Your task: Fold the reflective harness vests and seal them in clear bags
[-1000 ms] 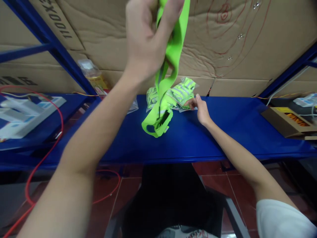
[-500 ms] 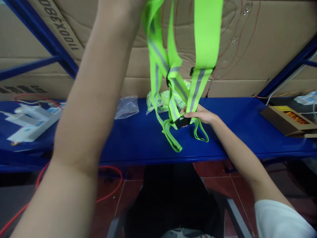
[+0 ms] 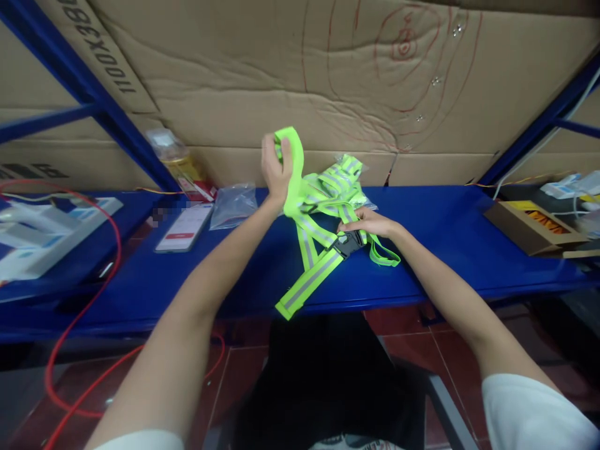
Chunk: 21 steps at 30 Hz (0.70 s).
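A neon-green reflective vest (image 3: 313, 226) made of straps with grey stripes spreads over the blue tabletop in front of me. My left hand (image 3: 277, 164) is closed round its upper band, raised a little above the table. At the black buckle (image 3: 349, 242), my right hand (image 3: 370, 224) pinches the straps, fingers partly hidden under them. One strap end (image 3: 293, 301) lies toward the table's front edge. Behind the vest sits a bundle of similar green straps, apparently in clear plastic (image 3: 344, 175).
On the blue table (image 3: 422, 219), a phone (image 3: 184, 228) and a clear plastic bag (image 3: 234, 206) lie left. An open cardboard box (image 3: 534, 228) stands right. White devices (image 3: 51, 234) and a red hose (image 3: 117, 250) are far left. Cardboard (image 3: 225, 75) rises behind.
My left hand has come down from high up, lowering the hanging vest straps toward the table. My right hand stays at the buckle. The phone on the left has come into sight.
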{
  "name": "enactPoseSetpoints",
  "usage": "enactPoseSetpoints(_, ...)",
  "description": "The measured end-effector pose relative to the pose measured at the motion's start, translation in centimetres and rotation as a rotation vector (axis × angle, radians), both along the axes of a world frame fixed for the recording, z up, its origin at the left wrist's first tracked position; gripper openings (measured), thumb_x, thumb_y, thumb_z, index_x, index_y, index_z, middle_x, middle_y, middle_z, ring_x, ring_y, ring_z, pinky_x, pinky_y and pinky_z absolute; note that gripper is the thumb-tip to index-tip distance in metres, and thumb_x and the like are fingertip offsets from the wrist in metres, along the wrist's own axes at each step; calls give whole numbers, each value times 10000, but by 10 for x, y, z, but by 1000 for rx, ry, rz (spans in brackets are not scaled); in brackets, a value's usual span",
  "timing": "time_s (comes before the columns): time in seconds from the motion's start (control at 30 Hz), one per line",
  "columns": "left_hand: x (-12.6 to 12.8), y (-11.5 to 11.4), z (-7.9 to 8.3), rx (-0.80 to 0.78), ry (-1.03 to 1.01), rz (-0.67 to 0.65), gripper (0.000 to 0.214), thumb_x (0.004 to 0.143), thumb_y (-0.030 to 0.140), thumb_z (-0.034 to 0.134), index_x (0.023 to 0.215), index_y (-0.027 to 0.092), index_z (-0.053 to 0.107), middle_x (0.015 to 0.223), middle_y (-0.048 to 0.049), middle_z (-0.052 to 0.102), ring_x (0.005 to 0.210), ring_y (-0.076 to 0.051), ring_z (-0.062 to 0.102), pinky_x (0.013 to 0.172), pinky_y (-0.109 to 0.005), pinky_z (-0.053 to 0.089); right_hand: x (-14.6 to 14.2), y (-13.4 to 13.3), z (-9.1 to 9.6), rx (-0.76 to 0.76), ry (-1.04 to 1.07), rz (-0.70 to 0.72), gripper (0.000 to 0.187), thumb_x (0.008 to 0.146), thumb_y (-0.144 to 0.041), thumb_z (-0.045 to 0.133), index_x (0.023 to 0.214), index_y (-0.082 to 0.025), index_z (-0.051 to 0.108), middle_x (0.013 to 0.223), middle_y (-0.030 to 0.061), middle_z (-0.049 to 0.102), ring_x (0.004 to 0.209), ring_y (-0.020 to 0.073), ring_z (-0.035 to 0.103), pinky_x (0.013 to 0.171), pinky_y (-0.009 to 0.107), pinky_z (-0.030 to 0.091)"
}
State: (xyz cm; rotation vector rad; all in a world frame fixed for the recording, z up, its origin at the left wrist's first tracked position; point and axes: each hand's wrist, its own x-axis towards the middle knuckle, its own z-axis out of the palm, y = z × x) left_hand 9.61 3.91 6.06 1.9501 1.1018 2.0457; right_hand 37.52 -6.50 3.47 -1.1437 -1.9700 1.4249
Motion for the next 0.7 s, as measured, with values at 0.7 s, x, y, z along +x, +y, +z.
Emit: enactPoseSetpoints(0.7, 15, -134, -30, 113, 765, -212, 566, 1018, 603, 605, 1460, 250, 596, 1564, -160, 618, 1490, -378, 544, 1224, -592, 402, 1, -5, 21, 251, 76, 67, 509, 644, -420, 989, 1069, -221, 792, 1050, 30, 793, 904, 205, 701, 905, 386, 585)
